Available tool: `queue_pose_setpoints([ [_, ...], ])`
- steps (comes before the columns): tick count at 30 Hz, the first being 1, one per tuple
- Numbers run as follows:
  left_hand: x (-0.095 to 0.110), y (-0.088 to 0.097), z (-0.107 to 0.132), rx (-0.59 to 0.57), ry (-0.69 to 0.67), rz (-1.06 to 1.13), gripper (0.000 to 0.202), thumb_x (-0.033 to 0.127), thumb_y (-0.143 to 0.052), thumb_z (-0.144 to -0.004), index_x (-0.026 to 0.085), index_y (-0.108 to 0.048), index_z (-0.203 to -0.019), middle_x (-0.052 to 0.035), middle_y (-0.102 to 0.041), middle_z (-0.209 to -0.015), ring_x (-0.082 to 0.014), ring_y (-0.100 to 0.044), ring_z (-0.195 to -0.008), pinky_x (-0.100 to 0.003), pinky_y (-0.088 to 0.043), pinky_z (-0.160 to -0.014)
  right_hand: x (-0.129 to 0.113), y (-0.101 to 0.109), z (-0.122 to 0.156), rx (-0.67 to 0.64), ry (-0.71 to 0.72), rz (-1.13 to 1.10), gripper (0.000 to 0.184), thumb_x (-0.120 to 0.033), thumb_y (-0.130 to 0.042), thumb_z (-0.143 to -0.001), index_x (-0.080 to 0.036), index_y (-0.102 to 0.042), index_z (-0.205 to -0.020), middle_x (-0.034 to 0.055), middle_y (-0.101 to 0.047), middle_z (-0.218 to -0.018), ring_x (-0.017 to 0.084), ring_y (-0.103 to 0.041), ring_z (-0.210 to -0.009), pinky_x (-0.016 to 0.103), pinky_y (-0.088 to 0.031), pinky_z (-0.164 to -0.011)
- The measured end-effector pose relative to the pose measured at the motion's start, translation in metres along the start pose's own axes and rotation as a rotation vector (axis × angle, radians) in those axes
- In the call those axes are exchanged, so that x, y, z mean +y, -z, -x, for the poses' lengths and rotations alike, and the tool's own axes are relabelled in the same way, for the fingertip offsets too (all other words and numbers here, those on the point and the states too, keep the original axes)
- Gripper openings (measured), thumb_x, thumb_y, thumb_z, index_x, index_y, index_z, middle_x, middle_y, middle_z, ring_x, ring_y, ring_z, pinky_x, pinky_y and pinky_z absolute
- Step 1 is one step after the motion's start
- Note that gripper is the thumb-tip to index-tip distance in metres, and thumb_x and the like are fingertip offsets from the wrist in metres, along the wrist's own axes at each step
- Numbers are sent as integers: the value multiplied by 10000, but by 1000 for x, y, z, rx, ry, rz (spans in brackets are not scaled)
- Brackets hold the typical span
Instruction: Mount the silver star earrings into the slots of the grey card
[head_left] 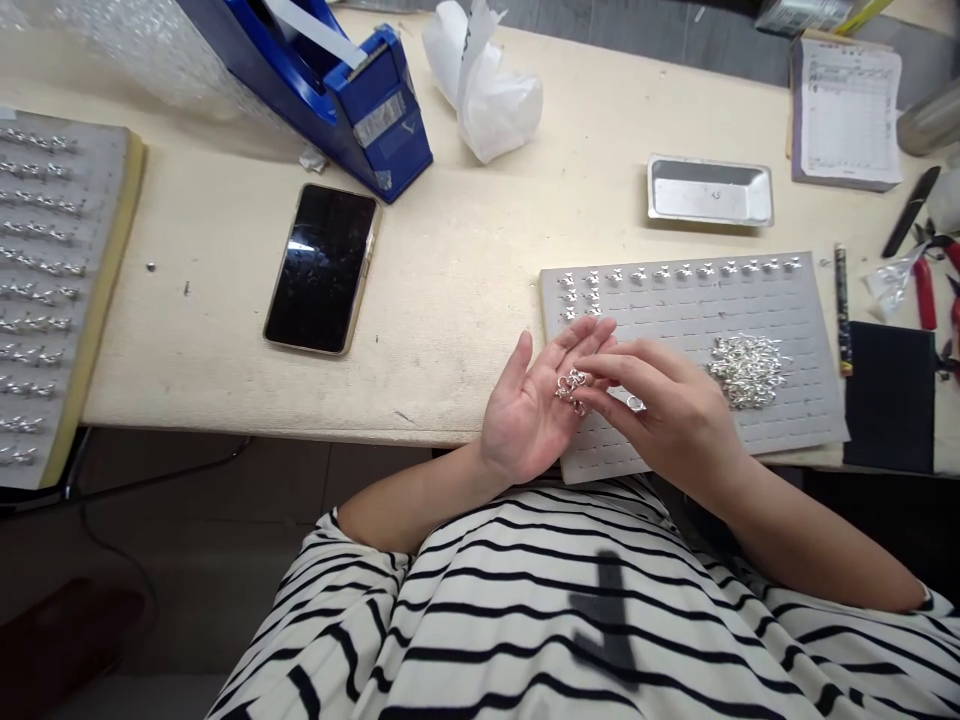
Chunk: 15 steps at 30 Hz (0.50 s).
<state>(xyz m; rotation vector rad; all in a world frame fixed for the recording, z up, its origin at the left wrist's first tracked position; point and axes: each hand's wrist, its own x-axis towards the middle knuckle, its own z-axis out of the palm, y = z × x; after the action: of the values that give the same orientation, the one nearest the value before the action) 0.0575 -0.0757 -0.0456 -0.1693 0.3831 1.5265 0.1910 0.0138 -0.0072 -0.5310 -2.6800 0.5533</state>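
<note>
My left hand [529,405] lies palm up over the near edge of a grey slotted board [750,320], with a small cluster of silver jewellery pieces [571,388] resting at the base of its fingers. My right hand [660,415] curves above it, its fingertips at that cluster. A small silver ring-shaped piece [635,403] shows under my right fingers. Several silver pieces stand in rows [675,272] along the board's far side, and a loose heap of silver pieces [748,371] lies to the right of my right hand.
A yellow-edged board [67,300] with silver rows lies at left. A phone [322,268], blue tape dispenser [375,120], white bag [487,90], metal tray [710,191], paper form [846,115], black pad [889,395] and red-handled pliers [926,290] share the bench.
</note>
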Motion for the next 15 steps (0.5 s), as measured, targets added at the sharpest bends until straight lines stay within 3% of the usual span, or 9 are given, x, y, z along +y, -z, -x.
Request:
queue_pose_setpoints([
  [4, -2, 2, 0, -35, -26, -17, 536, 517, -353, -1112, 162, -730, -1252, -80, -666, -1437, -170, -627, -1311, -249, -531, -1061, 5, 1, -2, 35, -104, -63, 41, -215, -658, -998, -220, -692, -976, 24, -730, -900, 136, -661, -752, 291, -536, -680],
  [7, -5, 6, -1, 14, -66, -153, 283, 396, -654, -1012, 172, -770, -1141, -60, -726, -1192, -126, -693, -1029, -206, -571, -871, 8, 6, -2, 108, -246, -226, 36, -242, -693, -976, -239, -702, -941, -12, -701, -810, 113, -598, -668, 274, -497, -613],
  [10, -7, 8, -2, 69, -57, -343, 234, 343, -856, -853, 165, -771, -980, 8, -648, -846, -48, -556, -669, -144, -429, -554, 12, 8, 0, 116, -374, -363, 86, -308, -723, -958, -252, -715, -894, -21, -684, -757, 121, -579, -653, 278, -471, -579],
  [12, -8, 8, -3, 69, -65, -420, 285, 384, -886, -814, 153, -737, -885, 43, -543, -716, -32, -426, -573, -150, -333, -493, 14, 8, 1, 92, -428, -405, 121, -334, -732, -951, -251, -707, -865, -26, -669, -736, 121, -572, -648, 277, -461, -571],
  [15, -8, 7, -4, 70, -93, -475, 344, 429, -885, -805, 154, -679, -815, 61, -472, -661, -38, -355, -552, -169, -290, -488, 16, 6, 5, 72, -417, -387, 129, -323, -723, -959, -247, -690, -860, -36, -654, -732, 108, -564, -643, 262, -463, -574],
])
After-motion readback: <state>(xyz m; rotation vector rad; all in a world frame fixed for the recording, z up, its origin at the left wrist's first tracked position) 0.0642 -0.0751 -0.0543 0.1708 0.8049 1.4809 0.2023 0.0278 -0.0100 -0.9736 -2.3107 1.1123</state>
